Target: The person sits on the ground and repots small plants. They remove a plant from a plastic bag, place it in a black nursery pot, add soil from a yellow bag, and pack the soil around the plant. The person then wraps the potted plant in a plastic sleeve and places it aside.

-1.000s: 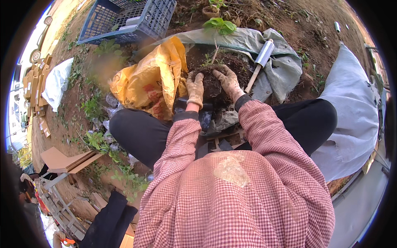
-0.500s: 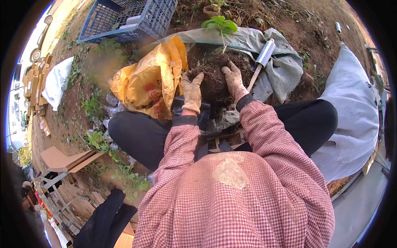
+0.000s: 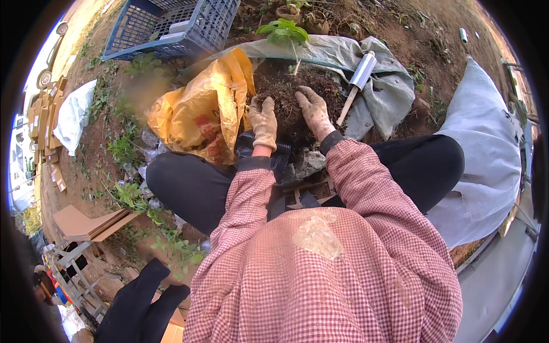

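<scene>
A leafy green seedling [image 3: 284, 31] leans leftward at the far side, its thin pale stem rising from a heap of dark, root-filled soil [image 3: 286, 86]. Both hands wear soiled beige gloves. My left hand [image 3: 263, 123] is at the soil's near left edge, thumb apart from the raised fingers. Across from it, my right hand [image 3: 314, 113] rests at the soil's right side with fingers stretched out. Dark soil shows between the hands; black plastic [image 3: 280, 159] lies beneath my left wrist. Beside my right hand lies a wooden-handled tool [image 3: 347, 106] with a pale wrapped end.
A yellow sack [image 3: 200, 108] stands left of the soil, with a blue crate [image 3: 197, 34] behind it. Grey woven sheeting [image 3: 394, 86] spreads to the right. A large white sack [image 3: 480, 166] lies by my right knee; flattened cardboard [image 3: 86, 223] is at the left.
The seedling's leaves have shifted left. My right hand has moved slightly left over the soil, its fingers more spread. My left hand stays at the soil's edge.
</scene>
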A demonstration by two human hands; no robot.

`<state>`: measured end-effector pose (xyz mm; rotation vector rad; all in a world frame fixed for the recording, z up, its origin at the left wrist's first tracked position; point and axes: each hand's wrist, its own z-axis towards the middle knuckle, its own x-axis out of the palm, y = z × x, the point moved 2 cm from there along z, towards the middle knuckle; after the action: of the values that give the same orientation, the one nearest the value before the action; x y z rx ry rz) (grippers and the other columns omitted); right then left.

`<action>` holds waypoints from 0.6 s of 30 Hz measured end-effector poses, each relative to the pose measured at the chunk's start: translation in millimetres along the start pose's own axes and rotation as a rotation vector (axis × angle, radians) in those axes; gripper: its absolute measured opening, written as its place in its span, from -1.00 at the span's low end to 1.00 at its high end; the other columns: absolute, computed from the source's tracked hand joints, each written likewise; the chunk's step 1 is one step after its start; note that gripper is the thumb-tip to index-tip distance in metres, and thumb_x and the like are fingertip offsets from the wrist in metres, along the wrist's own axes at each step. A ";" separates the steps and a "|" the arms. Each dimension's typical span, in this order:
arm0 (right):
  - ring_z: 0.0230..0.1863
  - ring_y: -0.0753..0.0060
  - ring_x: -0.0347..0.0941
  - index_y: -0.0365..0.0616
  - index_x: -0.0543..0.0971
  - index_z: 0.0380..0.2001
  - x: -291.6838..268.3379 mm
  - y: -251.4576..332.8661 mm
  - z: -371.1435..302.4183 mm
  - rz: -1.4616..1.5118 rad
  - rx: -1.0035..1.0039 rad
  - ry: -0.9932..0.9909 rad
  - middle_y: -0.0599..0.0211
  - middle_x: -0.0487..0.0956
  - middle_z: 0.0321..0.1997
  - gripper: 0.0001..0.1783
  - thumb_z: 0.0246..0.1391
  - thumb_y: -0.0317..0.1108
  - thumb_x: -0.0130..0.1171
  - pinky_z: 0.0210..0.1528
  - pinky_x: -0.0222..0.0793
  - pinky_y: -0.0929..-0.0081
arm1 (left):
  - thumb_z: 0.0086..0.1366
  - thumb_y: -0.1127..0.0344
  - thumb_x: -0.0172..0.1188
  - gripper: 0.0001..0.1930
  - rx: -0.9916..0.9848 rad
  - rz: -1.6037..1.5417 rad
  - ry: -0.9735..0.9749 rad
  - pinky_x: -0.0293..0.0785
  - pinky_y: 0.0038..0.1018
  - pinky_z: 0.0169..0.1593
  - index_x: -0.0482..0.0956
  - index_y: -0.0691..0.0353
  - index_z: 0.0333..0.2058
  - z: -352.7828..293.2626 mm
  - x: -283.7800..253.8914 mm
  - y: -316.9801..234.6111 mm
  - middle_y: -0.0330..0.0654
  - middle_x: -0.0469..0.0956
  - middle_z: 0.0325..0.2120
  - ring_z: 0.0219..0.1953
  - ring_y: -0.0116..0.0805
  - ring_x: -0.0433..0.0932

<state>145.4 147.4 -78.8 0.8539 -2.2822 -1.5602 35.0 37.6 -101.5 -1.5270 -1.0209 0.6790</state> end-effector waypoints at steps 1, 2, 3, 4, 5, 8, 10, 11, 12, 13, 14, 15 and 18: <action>0.05 0.45 0.42 -0.18 0.46 0.17 -0.3 2.0 2.2 0.022 -0.054 0.010 0.30 0.55 0.06 -0.56 0.30 -0.23 0.15 0.14 0.30 0.54 | 0.35 0.30 0.22 -0.77 0.106 -0.007 -0.043 0.42 -0.50 -0.08 0.53 0.31 -0.11 1.8 -2.3 -8.7 -0.28 0.56 -0.23 -0.26 -0.46 0.47; 0.07 0.38 0.44 -0.17 0.46 0.18 -1.9 3.4 4.4 0.117 -0.082 -0.013 0.22 0.57 0.05 -0.53 0.28 -0.20 0.16 0.17 0.30 0.49 | 0.35 0.24 0.24 -0.70 0.082 0.025 -0.049 0.42 -0.44 -0.02 0.52 0.33 -0.06 3.3 -5.0 -15.0 -0.22 0.58 -0.18 -0.20 -0.39 0.51; 0.10 0.31 0.46 -0.15 0.46 0.18 -1.1 3.7 4.9 0.195 -0.127 0.018 0.15 0.59 0.04 -0.51 0.27 -0.17 0.17 0.20 0.29 0.44 | 0.36 0.23 0.23 -0.66 0.075 0.067 -0.061 0.41 -0.41 0.02 0.51 0.34 -0.03 3.6 -6.6 -20.6 -0.20 0.58 -0.13 -0.14 -0.36 0.51; 0.26 0.17 0.36 -0.10 0.36 0.27 -2.7 0.3 5.6 0.076 -0.013 -0.050 0.03 0.48 0.21 -0.28 0.14 -0.03 0.31 0.29 0.24 0.32 | 0.36 0.21 0.22 -0.63 0.065 0.092 -0.086 0.40 -0.38 0.07 0.51 0.35 0.01 2.9 -8.9 -25.7 -0.17 0.57 -0.07 -0.09 -0.32 0.51; 0.31 0.11 0.30 -0.09 0.33 0.29 0.9 -1.9 4.8 -0.028 -0.007 0.034 0.00 0.42 0.26 -0.20 0.08 0.01 0.35 0.32 0.22 0.28 | 0.37 0.19 0.21 -0.59 -0.018 0.131 -0.113 0.38 -0.35 0.11 0.50 0.36 0.05 2.6 -10.2 -28.8 -0.14 0.56 -0.01 -0.03 -0.29 0.50; 0.45 -0.07 0.09 -0.02 0.23 0.36 9.4 -10.0 -1.0 -0.264 -0.049 0.252 -0.08 0.15 0.44 0.04 -0.12 0.10 0.48 0.40 0.14 0.12 | 0.23 0.17 0.35 -0.28 -0.070 0.307 0.049 0.27 -0.34 0.26 0.28 0.41 0.26 -4.0 -11.2 -35.5 -0.01 0.39 0.19 0.18 -0.19 0.38; 0.32 0.03 0.27 -0.05 0.30 0.32 10.6 -11.8 -3.3 -0.265 -0.136 0.221 -0.03 0.30 0.33 -0.11 -0.04 -0.05 0.46 0.31 0.26 0.21 | 0.11 0.22 0.44 -0.16 -0.165 0.177 0.227 0.28 -0.36 0.26 0.23 0.42 0.29 -6.8 -10.3 -35.6 0.02 0.34 0.21 0.21 -0.21 0.36; 0.24 0.10 0.37 -0.07 0.34 0.29 10.1 -12.2 -3.5 -0.174 -0.134 0.207 0.02 0.41 0.26 -0.21 0.03 -0.15 0.43 0.25 0.34 0.28 | 0.11 0.23 0.44 -0.15 -0.183 0.183 0.214 0.29 -0.36 0.26 0.22 0.42 0.30 -6.9 -11.4 -35.4 0.02 0.36 0.20 0.20 -0.22 0.36; 0.00 0.31 0.52 -0.14 0.45 0.16 9.1 -14.1 -2.8 0.354 0.063 0.271 0.21 0.58 0.02 -0.48 0.14 -0.36 0.31 0.07 0.47 0.46 | 0.11 0.24 0.44 -0.15 -0.165 0.163 0.179 0.30 -0.37 0.26 0.21 0.41 0.30 -5.1 -14.8 -36.4 0.01 0.38 0.18 0.19 -0.23 0.37; -0.15 0.45 0.55 -0.17 0.52 0.04 5.0 -13.3 -1.5 0.483 0.060 0.184 0.36 0.63 -0.14 -0.65 0.18 -0.52 0.19 -0.03 0.51 0.56 | 0.11 0.25 0.44 -0.15 -0.128 0.134 0.159 0.31 -0.38 0.26 0.21 0.40 0.30 -2.5 -17.4 -36.9 0.01 0.39 0.17 0.18 -0.23 0.38; -0.15 0.43 0.56 -0.17 0.51 0.04 1.3 -12.0 1.4 0.540 0.085 0.123 0.33 0.63 -0.12 -0.66 0.18 -0.53 0.17 -0.03 0.53 0.52 | 0.12 0.32 0.43 -0.17 -0.146 0.191 0.124 0.41 -0.43 0.18 0.20 0.36 0.31 0.9 -20.2 -35.9 0.00 0.39 0.18 0.13 -0.23 0.45; -0.15 0.41 0.56 -0.17 0.50 0.04 -2.1 -10.7 2.7 0.606 0.132 0.157 0.30 0.62 -0.11 -0.66 0.18 -0.54 0.14 -0.03 0.54 0.49 | 0.14 0.34 0.40 -0.20 -0.230 0.044 0.118 0.44 -0.42 0.15 0.21 0.37 0.31 3.5 -24.6 -33.8 -0.01 0.39 0.17 0.11 -0.24 0.47; -0.03 0.22 0.54 -0.15 0.36 0.19 -2.3 -4.5 6.0 0.752 0.180 0.249 0.13 0.55 0.04 -0.48 0.17 -0.42 0.20 0.02 0.53 0.39 | 0.25 0.40 0.25 -0.25 -0.485 -0.153 0.119 0.58 -0.36 -0.01 0.10 0.24 0.36 9.6 -31.7 -24.6 -0.05 0.44 0.11 0.02 -0.26 0.56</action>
<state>145.7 152.1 -85.0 0.1495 -2.1927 -0.8741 6.3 14.3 -83.1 -1.8540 -1.2551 0.2343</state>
